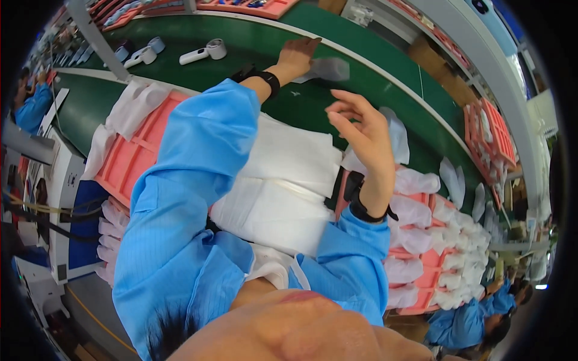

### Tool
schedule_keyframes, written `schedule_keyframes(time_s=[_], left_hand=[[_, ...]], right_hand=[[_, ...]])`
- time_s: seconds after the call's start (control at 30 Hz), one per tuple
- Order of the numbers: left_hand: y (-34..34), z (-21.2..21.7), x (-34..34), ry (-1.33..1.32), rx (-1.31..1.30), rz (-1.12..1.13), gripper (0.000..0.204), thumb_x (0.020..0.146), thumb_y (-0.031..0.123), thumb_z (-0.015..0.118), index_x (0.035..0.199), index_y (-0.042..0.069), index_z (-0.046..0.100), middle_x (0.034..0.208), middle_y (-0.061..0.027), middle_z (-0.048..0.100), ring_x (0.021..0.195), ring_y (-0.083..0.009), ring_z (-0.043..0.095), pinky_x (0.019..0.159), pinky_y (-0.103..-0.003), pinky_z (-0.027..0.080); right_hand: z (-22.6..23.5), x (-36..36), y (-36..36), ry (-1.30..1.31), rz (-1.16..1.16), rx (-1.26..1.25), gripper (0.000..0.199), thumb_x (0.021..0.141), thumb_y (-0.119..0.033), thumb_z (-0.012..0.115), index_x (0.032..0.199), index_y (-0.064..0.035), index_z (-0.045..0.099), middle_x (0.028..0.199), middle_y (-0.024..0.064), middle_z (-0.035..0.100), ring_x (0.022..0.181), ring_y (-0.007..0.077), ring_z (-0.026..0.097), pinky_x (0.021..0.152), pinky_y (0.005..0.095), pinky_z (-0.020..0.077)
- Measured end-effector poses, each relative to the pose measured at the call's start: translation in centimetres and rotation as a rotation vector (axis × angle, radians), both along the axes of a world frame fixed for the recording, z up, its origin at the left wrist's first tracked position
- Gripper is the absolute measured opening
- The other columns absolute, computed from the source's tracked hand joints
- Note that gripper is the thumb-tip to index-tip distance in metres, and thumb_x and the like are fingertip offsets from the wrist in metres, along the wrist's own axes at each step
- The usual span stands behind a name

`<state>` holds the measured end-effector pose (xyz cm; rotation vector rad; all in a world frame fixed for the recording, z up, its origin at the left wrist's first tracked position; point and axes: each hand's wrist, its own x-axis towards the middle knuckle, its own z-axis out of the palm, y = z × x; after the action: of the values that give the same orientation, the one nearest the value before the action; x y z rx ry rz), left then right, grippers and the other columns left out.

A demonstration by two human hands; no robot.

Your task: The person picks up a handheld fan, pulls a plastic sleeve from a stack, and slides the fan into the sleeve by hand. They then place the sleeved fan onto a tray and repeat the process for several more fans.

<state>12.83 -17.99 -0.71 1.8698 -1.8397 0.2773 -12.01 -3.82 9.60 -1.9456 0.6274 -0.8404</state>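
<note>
My left hand [298, 58] reaches out over the green conveyor belt [253, 45], its fingers stretched to the right. Beside its palm lies a translucent white sleeve-like wrapper [328, 69]; whether the hand touches it, I cannot tell. Nearer to me, my right hand [364, 129] is raised with thumb and curved fingers apart, and nothing shows between them. Another wrapped white item [397, 138] is just behind it. Between my arms sit two stacks of flat white packing sleeves, a far stack [289, 147] and a near stack [271, 210].
Pink trays with white-wrapped items stand at left [144, 144] and right [430, 265]. White handheld devices with round heads [205, 52] lie far left on the belt. A metal post [96, 39] rises there. Co-workers in blue sit at left [35, 105] and lower right [463, 322].
</note>
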Motion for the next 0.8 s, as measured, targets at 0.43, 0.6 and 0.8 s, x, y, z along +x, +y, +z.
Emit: schedule_keyframes(time_s=[0.43,0.6,0.8], left_hand=[[3.9,-3.2,21.3,0.225,0.288,0.344,0.092,0.058,0.033,0.082,0.134,0.008,0.037,0.128,-0.021,0.05,0.111,-0.036,0.054,0.093,-0.042,0.046],[5.6,-2.5,18.1,0.109,0.446,0.295,0.087,0.057,0.024,0.084,0.132,0.006,0.042,0.121,-0.0197,0.055,0.109,-0.033,0.056,0.093,-0.039,0.046],[9.3,0.2,7.0,0.592,0.368,-0.398,0.063,0.068,0.003,0.075,0.126,0.003,0.048,0.107,-0.01,0.058,0.097,-0.018,0.057,0.083,-0.027,0.047]], right_hand=[[0.0,0.4,-0.6,0.097,0.012,-0.057,0.034,0.081,-0.007,0.065,0.115,-0.0042,0.06,0.088,0.0016,0.062,0.077,0.0061,0.054,0.058,0.0183,0.0413],[-0.4,0.7,-0.7,0.129,0.01,-0.034,0.034,0.081,-0.007,0.065,0.114,-0.0044,0.06,0.088,0.001,0.061,0.076,0.0061,0.053,0.06,0.0186,0.0423],[-3.4,3.0,-1.3,0.079,-0.191,-0.372,0.046,0.074,-0.011,0.071,0.118,-0.0047,0.057,0.091,0.0073,0.062,0.076,0.0185,0.058,0.067,0.028,0.0485]])
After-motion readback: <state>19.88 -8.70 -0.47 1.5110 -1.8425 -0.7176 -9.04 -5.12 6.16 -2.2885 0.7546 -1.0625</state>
